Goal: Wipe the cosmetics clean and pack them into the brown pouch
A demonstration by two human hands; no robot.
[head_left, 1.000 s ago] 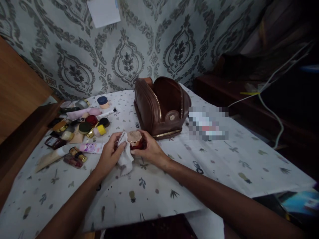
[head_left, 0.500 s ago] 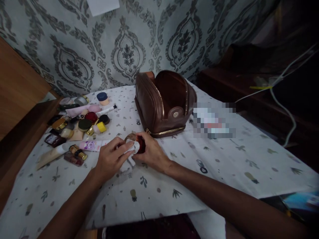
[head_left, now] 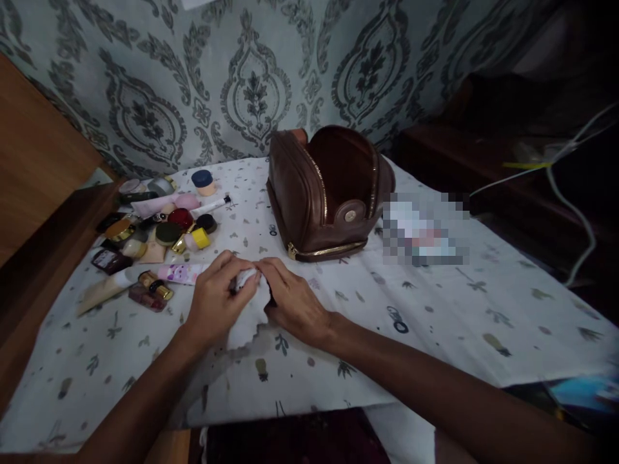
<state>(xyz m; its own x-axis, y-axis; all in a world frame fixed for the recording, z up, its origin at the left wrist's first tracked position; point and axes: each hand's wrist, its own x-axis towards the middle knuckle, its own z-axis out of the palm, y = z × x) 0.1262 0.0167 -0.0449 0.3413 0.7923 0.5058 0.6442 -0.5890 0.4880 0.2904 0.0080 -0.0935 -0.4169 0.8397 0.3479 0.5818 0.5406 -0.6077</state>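
My left hand (head_left: 217, 296) is closed on a white cloth or wipe (head_left: 247, 325), which hangs down from between the fingers to the tabletop. Fingertips of both hands meet at the cloth's upper end. My right hand (head_left: 297, 303) is curled round a small dark reddish-brown item, now almost wholly hidden by the cloth and fingers. Just behind the hands stands a brown leather toiletry bag (head_left: 294, 206), unzipped, its top gaping wide. A pink-and-white tube (head_left: 181, 274) lies beside my left hand.
Several cosmetics cluster at the left, among them a blue-lidded jar (head_left: 203, 182), a yellow-capped bottle (head_left: 198, 238), a beige tube (head_left: 107, 290) and a dark red bottle (head_left: 146, 298). A blurred-out item (head_left: 423, 229) lies right of the bag. Patterned cloth covers the table (head_left: 367, 348).
The cloth now spreads lower and covers the reddish-brown item, which showed between my hands before. My right hand has turned over it, knuckles up. The view has shifted slightly.
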